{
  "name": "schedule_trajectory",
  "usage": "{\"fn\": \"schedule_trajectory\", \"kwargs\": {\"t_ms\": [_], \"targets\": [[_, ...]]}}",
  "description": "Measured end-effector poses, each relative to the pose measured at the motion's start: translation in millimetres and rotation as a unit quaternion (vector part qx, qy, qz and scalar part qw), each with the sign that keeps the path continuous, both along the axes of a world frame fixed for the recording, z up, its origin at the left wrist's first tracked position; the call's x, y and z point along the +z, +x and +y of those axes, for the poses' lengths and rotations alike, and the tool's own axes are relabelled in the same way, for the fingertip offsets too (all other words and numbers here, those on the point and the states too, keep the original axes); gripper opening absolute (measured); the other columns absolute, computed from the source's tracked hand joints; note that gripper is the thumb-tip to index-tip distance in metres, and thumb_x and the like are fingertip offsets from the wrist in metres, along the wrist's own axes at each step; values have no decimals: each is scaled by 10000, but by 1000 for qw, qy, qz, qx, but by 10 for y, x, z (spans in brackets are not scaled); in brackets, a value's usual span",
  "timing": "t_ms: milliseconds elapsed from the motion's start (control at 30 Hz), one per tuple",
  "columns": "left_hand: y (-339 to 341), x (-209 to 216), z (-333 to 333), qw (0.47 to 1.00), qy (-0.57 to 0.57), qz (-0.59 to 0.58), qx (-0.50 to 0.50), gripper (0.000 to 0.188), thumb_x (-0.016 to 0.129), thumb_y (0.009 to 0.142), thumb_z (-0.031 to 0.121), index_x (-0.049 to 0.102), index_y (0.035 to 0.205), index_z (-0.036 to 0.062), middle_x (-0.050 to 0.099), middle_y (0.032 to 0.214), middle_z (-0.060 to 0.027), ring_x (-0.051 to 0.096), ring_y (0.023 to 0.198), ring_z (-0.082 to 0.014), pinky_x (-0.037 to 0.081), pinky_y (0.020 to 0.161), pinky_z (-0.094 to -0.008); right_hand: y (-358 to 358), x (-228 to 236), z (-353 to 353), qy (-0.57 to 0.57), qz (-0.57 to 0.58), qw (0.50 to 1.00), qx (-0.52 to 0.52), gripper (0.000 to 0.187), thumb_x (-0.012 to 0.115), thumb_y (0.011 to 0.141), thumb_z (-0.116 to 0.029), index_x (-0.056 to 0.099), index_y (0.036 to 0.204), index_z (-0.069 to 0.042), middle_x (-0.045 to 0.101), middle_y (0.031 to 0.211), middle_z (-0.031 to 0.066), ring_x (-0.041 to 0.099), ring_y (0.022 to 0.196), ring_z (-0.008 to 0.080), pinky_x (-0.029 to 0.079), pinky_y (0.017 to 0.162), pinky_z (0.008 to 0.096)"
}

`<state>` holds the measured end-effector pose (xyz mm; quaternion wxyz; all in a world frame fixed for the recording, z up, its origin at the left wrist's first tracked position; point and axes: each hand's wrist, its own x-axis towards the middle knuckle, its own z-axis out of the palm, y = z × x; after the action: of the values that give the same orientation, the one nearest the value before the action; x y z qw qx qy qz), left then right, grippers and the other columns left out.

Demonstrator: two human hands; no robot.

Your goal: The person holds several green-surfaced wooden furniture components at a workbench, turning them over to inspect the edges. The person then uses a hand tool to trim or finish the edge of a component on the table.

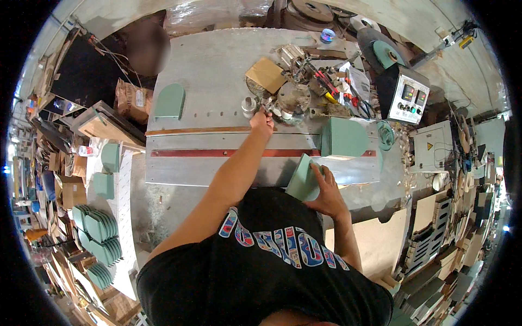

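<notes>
Left hand (262, 120) is curled up at the metal fittings (269, 102) mid-frame; can't tell if it's gripping anything. Right hand (329, 191) has thumb and fingers spread, holding a green panel (302, 182) lower centre. I'd guess mid-batch: there's a green stack (348, 138) right of centre, one green piece (171, 102) upper left, loads of green boards (100, 228) lower left, no clue which are done. Tool clutter (340, 89) crowds the bench (217, 70), upper right.
</notes>
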<state>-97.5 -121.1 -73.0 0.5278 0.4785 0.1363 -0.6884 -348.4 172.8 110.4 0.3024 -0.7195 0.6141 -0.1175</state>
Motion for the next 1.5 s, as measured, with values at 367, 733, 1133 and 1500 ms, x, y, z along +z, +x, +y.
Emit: {"fn": "schedule_trajectory", "kwargs": {"t_ms": [367,733,1133,1500], "targets": [[-279,333,212,990,41,-124,53,185,785,1086,278,786,1100,94,693,773,-10,532,587,-130,367,502,-324,-231,-2,100,-4,-16,1000,-9,1274,1025,652,-350,381,1743,-209,372,1705,331,390,1580,542,386,1292,594],[-483,414,836,859,-90,-342,-369,300,775,1065,305,773,1081,6,732,788,-72,595,559,-164,463,492,-359,-233,-110,23,-5,-14,1000,17,1270,1008,669,-352,358,1753,-223,368,1713,337,389,1584,547,385,1292,598],[1590,620,1473,927,-33,-368,-56,268,632,1127,290,713,1165,37,666,787,-68,599,629,-165,497,567,-356,712,-429,-647,-64,84,991,84,1351,1028,606,-421,338,1758,-277,372,1700,310,397,1566,540,399,1249,652],[1571,308,1500,632,-346,-584,-375,1074,976,833,391,404,1688,83,707,1208,-95,695,1051,-241,566,915,-442,1443,-968,-1482,-94,157,980,76,1323,1018,640,-417,329,1763,-298,282,1769,322,302,1632,525,319,1289,657]]}}
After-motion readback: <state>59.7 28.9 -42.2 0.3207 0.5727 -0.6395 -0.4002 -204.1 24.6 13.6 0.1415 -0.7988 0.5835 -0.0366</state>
